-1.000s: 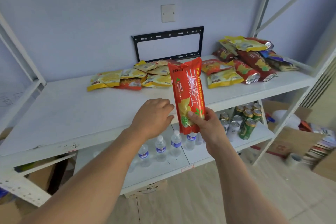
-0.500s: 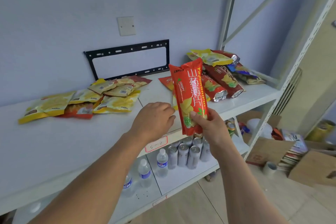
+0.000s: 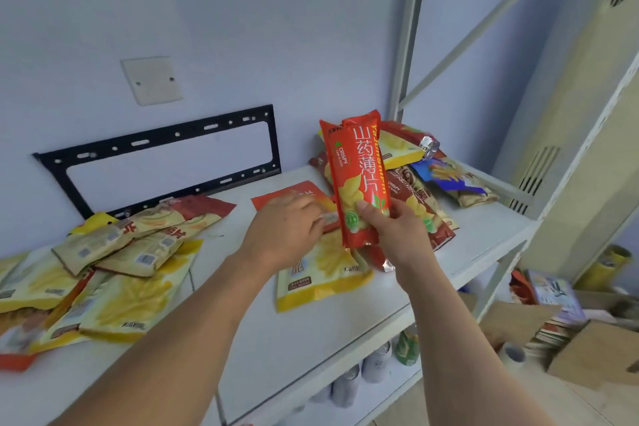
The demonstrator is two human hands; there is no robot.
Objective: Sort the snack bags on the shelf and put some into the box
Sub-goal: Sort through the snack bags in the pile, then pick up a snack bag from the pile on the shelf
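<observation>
My right hand [image 3: 397, 235] grips the lower end of a long red snack bag [image 3: 356, 169] and holds it upright above the white shelf [image 3: 301, 328]. My left hand [image 3: 287, 228] reaches over a flat red bag [image 3: 276, 199] and a yellow bag [image 3: 328, 270] lying on the shelf; its fingers are blurred over them, so touch cannot be told. A pile of yellow and red bags [image 3: 114, 270] lies at the left. Another heap of red, yellow and blue bags [image 3: 439, 180] sits at the back right corner. A cardboard box [image 3: 598, 356] stands on the floor at lower right.
A black metal bracket [image 3: 162, 156] leans against the wall behind the shelf. Cans [image 3: 363, 370] stand on the lower shelf. White shelf posts [image 3: 408, 28] rise at the right. Books and loose cardboard [image 3: 518, 318] lie on the floor by the box.
The view has swung right and closer to the shelf. My left hand moved forward over the bags in the middle. My right hand kept the red bag upright.
</observation>
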